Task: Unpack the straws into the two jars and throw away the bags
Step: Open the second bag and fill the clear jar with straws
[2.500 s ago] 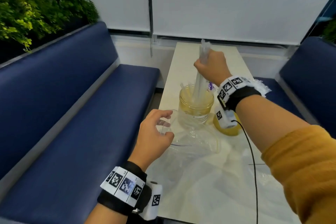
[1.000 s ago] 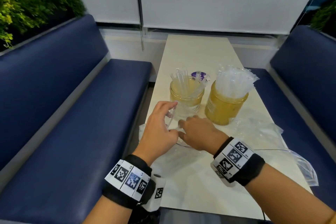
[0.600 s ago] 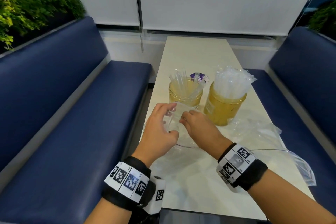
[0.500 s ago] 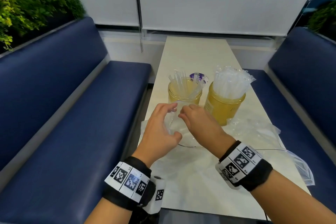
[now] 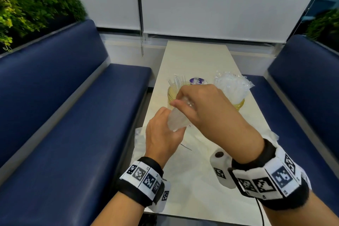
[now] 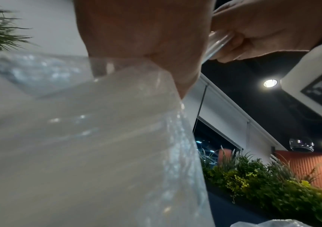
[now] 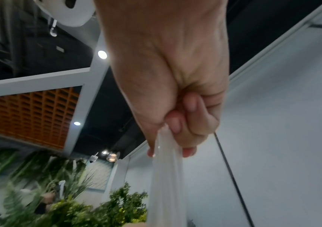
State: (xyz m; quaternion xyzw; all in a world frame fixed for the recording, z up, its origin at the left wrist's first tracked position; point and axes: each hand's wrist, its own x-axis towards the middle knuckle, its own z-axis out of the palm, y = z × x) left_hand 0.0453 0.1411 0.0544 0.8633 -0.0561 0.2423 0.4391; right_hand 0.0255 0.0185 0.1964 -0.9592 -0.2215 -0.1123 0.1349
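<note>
My right hand (image 5: 183,101) grips a bundle of clear wrapped straws (image 5: 177,121), lifted at a slant above the table. In the right wrist view its fingers (image 7: 183,130) curl round the bundle (image 7: 166,176). Below it, my left hand (image 5: 170,124) holds the clear bag (image 6: 98,153) round the bundle's lower end. The left amber jar (image 5: 171,95) has a few straws (image 5: 177,80) in it and is partly hidden by my right hand. The right amber jar (image 5: 240,103) is packed with wrapped straws (image 5: 231,88).
The narrow white table (image 5: 198,57) runs away from me between two blue benches (image 5: 73,115). Loose clear plastic (image 5: 139,139) lies at the table's left edge, more (image 5: 271,134) at the right. A purple-topped cup (image 5: 197,80) stands behind the jars.
My right hand dropped from the left jar to the bag on the table, took hold of a bundle of straws and has lifted it; my left hand kept hold of the bag.
</note>
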